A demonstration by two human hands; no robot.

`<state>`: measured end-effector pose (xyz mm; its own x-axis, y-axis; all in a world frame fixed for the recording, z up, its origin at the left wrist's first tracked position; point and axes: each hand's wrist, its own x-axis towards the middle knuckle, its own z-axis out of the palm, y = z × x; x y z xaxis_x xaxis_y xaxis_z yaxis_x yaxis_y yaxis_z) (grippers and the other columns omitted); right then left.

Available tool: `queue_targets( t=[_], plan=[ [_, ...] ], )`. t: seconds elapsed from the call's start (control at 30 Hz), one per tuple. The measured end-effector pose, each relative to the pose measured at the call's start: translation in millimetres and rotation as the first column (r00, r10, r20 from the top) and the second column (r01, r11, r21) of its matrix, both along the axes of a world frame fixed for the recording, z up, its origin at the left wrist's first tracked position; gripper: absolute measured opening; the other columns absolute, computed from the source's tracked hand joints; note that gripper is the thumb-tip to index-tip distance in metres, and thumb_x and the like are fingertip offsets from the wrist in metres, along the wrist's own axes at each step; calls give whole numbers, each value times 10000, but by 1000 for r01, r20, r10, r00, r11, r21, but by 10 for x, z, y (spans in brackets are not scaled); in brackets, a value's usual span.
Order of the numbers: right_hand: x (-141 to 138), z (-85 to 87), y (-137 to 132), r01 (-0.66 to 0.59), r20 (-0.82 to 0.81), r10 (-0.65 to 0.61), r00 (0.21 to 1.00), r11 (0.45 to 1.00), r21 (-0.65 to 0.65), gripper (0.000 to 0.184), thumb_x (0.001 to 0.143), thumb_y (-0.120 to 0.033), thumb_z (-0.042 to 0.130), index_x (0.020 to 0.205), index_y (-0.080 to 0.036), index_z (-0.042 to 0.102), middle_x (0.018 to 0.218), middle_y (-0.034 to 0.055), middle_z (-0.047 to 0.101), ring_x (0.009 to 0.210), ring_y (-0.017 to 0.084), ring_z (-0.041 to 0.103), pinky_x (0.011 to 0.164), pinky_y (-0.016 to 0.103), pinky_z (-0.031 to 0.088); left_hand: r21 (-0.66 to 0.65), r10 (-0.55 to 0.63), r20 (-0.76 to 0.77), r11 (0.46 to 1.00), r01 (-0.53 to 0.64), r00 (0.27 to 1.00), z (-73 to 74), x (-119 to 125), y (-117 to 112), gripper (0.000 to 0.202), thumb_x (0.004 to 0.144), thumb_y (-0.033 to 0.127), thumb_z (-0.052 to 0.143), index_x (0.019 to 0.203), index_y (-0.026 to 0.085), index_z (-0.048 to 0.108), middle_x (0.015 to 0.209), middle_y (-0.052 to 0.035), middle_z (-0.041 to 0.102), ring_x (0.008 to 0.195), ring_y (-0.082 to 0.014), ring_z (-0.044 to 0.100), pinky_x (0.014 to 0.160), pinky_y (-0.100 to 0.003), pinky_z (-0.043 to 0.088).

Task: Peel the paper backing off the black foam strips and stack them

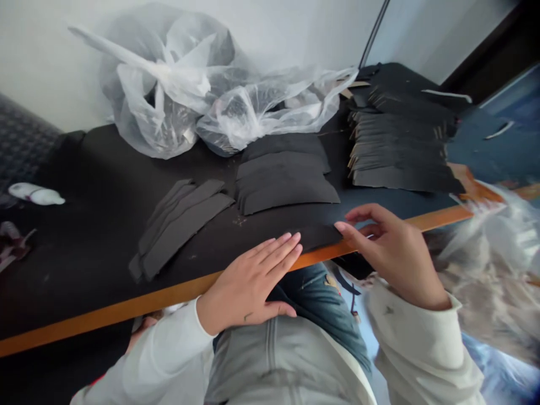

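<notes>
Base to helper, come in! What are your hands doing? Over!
Left hand flat, fingertips at black strip. Right hand touching its far end. Plastic bag well behind, not in the way.

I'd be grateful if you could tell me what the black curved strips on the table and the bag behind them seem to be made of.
The black strips look like matte foam sheet, possibly thick felt: their surface is dull and soft-looking, with smooth curved edges. The bag looks like thin polyethylene film, translucent and glossy, with many crinkles.
</notes>
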<state>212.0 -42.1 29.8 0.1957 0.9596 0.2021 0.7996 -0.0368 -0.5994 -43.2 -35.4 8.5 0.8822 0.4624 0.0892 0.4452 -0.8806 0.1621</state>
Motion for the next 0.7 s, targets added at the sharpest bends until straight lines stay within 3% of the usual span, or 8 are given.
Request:
queue_targets(
  t=[0.1, 0.3, 0.7],
  plan=[
    [-16, -51, -30, -2, -21, 1, 1000, 998, -55, 441, 821, -654, 600, 804, -216, 652, 642, -2, 665, 518, 135, 581, 503, 247, 397, 27, 4, -15, 1000, -4, 1000, -5, 11, 19, 1018, 863, 726, 500, 1532, 12, 217, 1632, -174, 204, 1521, -275, 191, 1220, -378, 201],
    [-127, -204, -20, -7, 45, 11, 999, 996, -92, 341, 893, -495, 561, 703, -215, 597, 552, -40, 570, 470, 96, 488, 508, 236, 323, 36, -7, -23, 999, 8, 1000, -43, 30, 33, 1003, 879, 759, 407, 1528, 14, 238, 1632, -161, 212, 1521, -270, 191, 1227, -368, 156],
    [-113, -210, 5, -23, 146, 38, 989, 994, -107, 319, 900, -444, 574, 681, -213, 572, 541, -54, 526, 477, 87, 457, 512, 240, 272, 18, 7, -31, 1000, -6, 1000, -63, 36, 33, 961, 889, 727, 447, 1527, 32, 263, 1626, -138, 255, 1504, -258, 242, 1212, -368, 208]
  ],
)
